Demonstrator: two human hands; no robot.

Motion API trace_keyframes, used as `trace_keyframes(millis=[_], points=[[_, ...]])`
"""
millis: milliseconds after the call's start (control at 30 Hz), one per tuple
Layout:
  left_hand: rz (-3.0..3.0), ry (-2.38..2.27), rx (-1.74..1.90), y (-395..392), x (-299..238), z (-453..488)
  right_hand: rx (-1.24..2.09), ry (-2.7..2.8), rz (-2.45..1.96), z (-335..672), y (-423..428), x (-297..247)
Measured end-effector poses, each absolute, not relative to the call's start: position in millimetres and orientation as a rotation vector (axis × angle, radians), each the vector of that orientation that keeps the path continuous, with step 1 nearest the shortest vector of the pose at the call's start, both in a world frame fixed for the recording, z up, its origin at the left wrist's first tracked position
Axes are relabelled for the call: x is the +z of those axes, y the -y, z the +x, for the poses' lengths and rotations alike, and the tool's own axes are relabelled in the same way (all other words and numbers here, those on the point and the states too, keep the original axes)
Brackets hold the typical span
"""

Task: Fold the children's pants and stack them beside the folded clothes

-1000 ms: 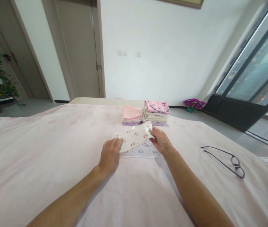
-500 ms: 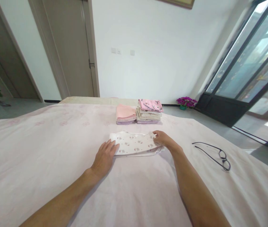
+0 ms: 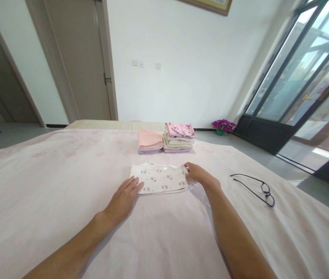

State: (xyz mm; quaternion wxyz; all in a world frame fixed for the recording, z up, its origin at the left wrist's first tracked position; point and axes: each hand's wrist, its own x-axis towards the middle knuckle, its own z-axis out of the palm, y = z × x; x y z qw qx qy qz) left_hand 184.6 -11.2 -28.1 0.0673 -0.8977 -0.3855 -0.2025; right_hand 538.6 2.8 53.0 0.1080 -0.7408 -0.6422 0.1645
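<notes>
A white garment (image 3: 158,179) with a small brown and pink print lies folded into a low strip on the pink bedspread (image 3: 164,240). On its left end, my left hand (image 3: 126,192) rests with the fingers stretched out flat. At the opposite end, my right hand (image 3: 195,173) grips the folded edge between thumb and fingers. The right fingertips are partly hidden behind the hand. Beyond the garment stand two neat piles of folded clothes: a peach-topped pile (image 3: 150,140) and a taller pile (image 3: 178,140) with a pink lettered piece on top.
Black-framed glasses (image 3: 264,190) lie unfolded on the bedspread, right of my right forearm. Purple flowers in a green pot (image 3: 219,132) stand on the floor by the wall. A closed door (image 3: 77,58) is at the back left, and a dark-framed glass door (image 3: 286,85) at the right.
The garment's upper layer now lies more evenly over the lower one at the right end, my right hand still on it. My left hand stays flat. The camera view has turned slightly right.
</notes>
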Motion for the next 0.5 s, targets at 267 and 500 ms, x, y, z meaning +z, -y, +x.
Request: trace_keyframes(millis=[267, 500], points=[[-2.782, 1.115, -0.615, 14.2, -26.6, 180.5, 0.589, 1.869, -2.221, 536.5, 1.0, 60.4], [-2.807, 1.075, -0.588, 21.1, -18.2, 180.6, 0.621, 1.895, -2.294, 532.5, 4.9, 65.6]])
